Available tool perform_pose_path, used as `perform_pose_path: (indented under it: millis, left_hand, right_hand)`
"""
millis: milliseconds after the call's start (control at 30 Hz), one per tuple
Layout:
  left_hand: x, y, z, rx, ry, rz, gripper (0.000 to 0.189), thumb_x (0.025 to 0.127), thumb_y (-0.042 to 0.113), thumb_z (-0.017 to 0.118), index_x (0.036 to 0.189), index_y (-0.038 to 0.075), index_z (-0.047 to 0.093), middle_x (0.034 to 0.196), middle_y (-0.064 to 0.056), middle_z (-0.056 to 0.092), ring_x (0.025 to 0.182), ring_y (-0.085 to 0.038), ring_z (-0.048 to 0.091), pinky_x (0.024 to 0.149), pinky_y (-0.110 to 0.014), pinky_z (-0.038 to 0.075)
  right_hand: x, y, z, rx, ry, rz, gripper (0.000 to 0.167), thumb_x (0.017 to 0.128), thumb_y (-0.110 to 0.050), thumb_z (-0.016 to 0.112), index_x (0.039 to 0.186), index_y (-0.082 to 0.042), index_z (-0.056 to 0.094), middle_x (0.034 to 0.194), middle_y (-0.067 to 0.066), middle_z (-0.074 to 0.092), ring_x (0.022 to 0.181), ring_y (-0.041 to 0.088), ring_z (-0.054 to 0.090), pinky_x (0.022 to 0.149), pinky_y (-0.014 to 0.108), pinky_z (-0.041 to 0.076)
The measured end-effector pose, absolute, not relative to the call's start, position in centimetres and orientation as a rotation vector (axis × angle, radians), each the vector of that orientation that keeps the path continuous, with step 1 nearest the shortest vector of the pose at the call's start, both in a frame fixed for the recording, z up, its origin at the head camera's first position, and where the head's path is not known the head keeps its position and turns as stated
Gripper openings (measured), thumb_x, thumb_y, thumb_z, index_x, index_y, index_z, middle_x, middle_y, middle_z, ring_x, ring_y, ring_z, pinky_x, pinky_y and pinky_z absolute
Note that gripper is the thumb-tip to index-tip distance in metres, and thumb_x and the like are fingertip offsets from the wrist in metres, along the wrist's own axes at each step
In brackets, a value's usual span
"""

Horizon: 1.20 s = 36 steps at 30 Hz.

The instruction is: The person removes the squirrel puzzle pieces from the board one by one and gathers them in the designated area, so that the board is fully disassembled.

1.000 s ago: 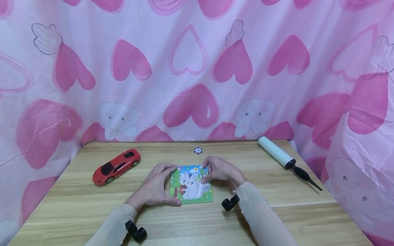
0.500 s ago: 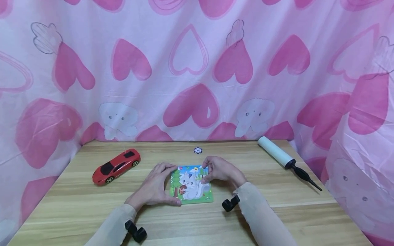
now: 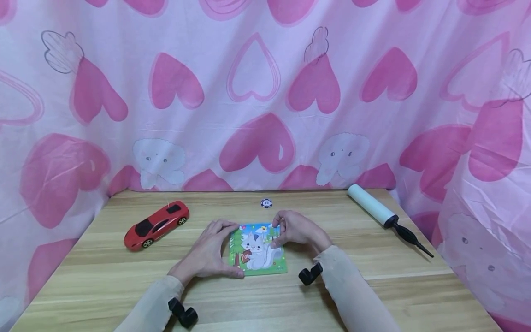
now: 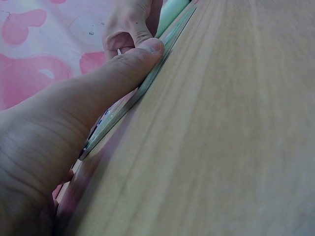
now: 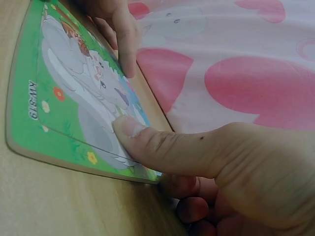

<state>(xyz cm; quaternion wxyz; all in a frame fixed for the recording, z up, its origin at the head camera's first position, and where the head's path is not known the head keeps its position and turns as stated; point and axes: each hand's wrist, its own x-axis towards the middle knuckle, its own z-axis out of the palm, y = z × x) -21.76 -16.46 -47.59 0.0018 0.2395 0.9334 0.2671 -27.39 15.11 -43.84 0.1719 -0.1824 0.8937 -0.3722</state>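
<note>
A thin squirrel picture puzzle board [image 3: 258, 253] lies on the wooden table between both hands, with "KW-819" printed on its green border [image 5: 33, 101] in the right wrist view. My left hand [image 3: 205, 253] grips its left side, thumb at the front edge and fingers at the far left corner. At the far right, my right hand [image 3: 300, 230] pinches the board, its thumb [image 5: 147, 140] flat on the picture and the other fingers curled at the edge. The left wrist view shows the left thumb [image 4: 123, 69] along the board's edge; the left fingers are mostly hidden there.
A red toy car [image 3: 157, 226] stands at the left of the table [image 3: 249, 304]. Behind the board lies a small poker chip [image 3: 267, 203]. A pale hand pump [image 3: 373, 205] with a black nozzle lies at the right. A pink heart-patterned curtain [image 3: 257, 92] hangs behind.
</note>
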Motion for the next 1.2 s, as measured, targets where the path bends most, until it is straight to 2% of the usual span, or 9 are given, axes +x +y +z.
perform_pose_path:
  millis: [200, 400, 700, 1000, 1200]
  left_hand:
    - [-21.71, -16.37, -47.57, 0.750, 2.930, 0.838, 0.139, 0.059, 0.093, 0.088, 0.167, 0.016, 0.051, 0.164, -0.005, 0.048, 0.154, -0.031, 0.041, 0.133, -0.065, 0.031]
    - [-21.72, -16.40, -47.58, 0.744, 2.919, 0.863, 0.138, 0.058, 0.092, 0.089, 0.166, 0.015, 0.052, 0.163, -0.004, 0.048, 0.153, -0.029, 0.042, 0.133, -0.064, 0.031]
    - [-21.76, -16.44, -47.60, 0.744, 2.920, 0.856, 0.138, 0.059, 0.093, 0.089, 0.166, 0.015, 0.052, 0.163, -0.004, 0.048, 0.152, -0.030, 0.042, 0.132, -0.064, 0.033]
    - [-21.76, -16.50, -47.58, 0.754, 2.927, 0.844, 0.139, 0.059, 0.094, 0.088, 0.167, 0.015, 0.051, 0.164, -0.004, 0.048, 0.153, -0.030, 0.043, 0.132, -0.064, 0.032]
    - [-21.76, -16.44, -47.45, 0.764, 2.929, 0.857, 0.139, 0.058, 0.093, 0.089, 0.167, 0.015, 0.051, 0.164, -0.004, 0.048, 0.152, -0.029, 0.043, 0.132, -0.064, 0.033]
  right_hand:
    - [-27.66, 15.13, -43.73, -0.545, 2.512, -1.030, 0.049, 0.083, -0.020, 0.101, 0.116, -0.009, 0.067, 0.082, 0.005, 0.066, 0.072, 0.017, 0.055, 0.070, 0.030, 0.046]
    - [-27.79, 15.14, -43.69, -0.601, 2.490, -1.033, 0.046, 0.084, -0.016, 0.100, 0.115, -0.006, 0.069, 0.081, 0.005, 0.066, 0.072, 0.016, 0.055, 0.071, 0.030, 0.049]
    - [-27.56, 14.85, -43.53, -0.505, 2.542, -1.041, 0.047, 0.079, -0.018, 0.103, 0.112, -0.009, 0.070, 0.083, 0.007, 0.066, 0.072, 0.018, 0.055, 0.070, 0.033, 0.048]
    - [-27.34, 14.55, -43.20, -0.468, 2.576, -0.975, 0.047, 0.080, -0.022, 0.103, 0.112, -0.010, 0.070, 0.086, 0.005, 0.065, 0.078, 0.019, 0.055, 0.072, 0.032, 0.049]
    - [-27.10, 14.65, -43.09, -0.469, 2.583, -0.991, 0.048, 0.081, -0.020, 0.103, 0.115, -0.009, 0.071, 0.084, 0.006, 0.068, 0.075, 0.018, 0.057, 0.070, 0.031, 0.050]
